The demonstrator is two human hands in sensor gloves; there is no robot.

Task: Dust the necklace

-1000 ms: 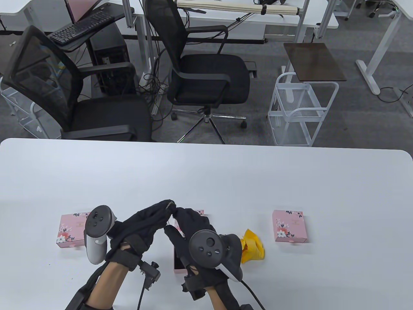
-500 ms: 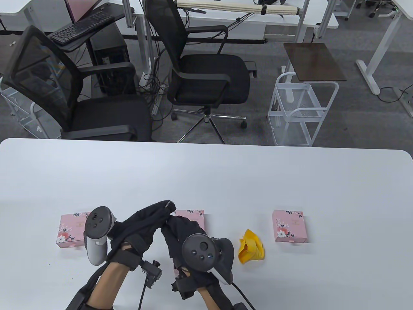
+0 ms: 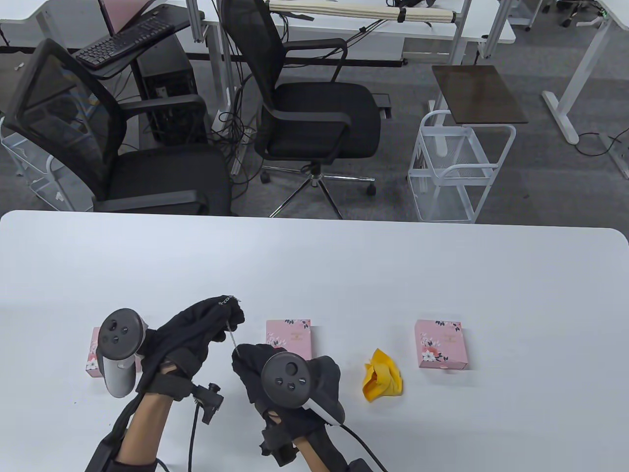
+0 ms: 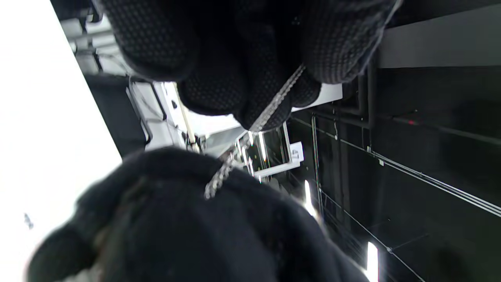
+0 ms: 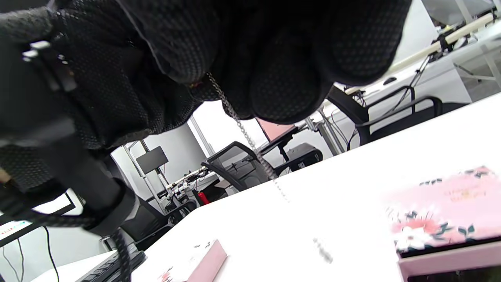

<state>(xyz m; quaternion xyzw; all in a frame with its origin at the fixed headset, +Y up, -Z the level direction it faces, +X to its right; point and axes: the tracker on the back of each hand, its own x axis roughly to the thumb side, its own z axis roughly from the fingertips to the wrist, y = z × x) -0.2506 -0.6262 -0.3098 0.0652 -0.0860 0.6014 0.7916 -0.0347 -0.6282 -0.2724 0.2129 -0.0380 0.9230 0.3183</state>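
A thin silver necklace chain (image 3: 231, 334) is stretched between my two gloved hands above the table. My left hand (image 3: 231, 314) pinches its upper end, and a short tail of chain lies over the fingertips. My right hand (image 3: 243, 355) pinches the lower end, just below and right of the left. In the left wrist view the chain (image 4: 274, 105) runs from my left fingers down to the right glove (image 4: 195, 227). In the right wrist view the chain (image 5: 242, 133) leaves my curled right fingers (image 5: 282, 90) and slants off over the table. A crumpled yellow cloth (image 3: 382, 377) lies to the right of my right hand.
Three pink floral boxes lie in a row on the white table (image 3: 344, 265): one (image 3: 92, 355) partly behind the left tracker, one (image 3: 289, 337) just beyond my right hand, one (image 3: 440, 344) further right. Office chairs and a white wire cart stand past the far edge.
Both hands moved left and drew apart, so the chain now shows taut between them. The right hand came nearer the front edge, uncovering the middle pink box.
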